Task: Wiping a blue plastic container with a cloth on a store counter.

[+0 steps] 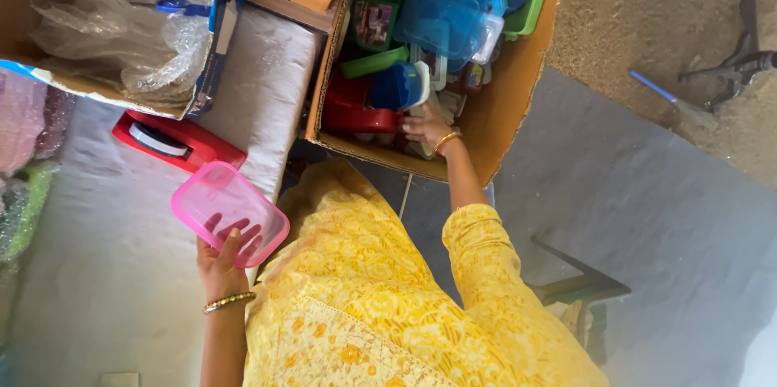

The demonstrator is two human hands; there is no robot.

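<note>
My left hand [220,261], a bangle on its wrist, holds a translucent pink rectangular plastic container [229,213] by its near edge, fingers spread behind it. My right hand [426,128], also with a bangle, reaches into an open cardboard box [506,104]. That box is full of plastic containers: blue ones [449,6], a red one [356,116], and green ones [530,6]. The right fingers rest among the containers at the box's near side. Their grip is hidden.
A red tape dispenser [174,142] lies left of the pink container. Above it stands a box of crumpled clear plastic bags [121,23]. A white padded roll [263,87] lies between the two boxes. A grey mat [631,193] covers the floor, with a blue-handled tool [668,95] beyond it.
</note>
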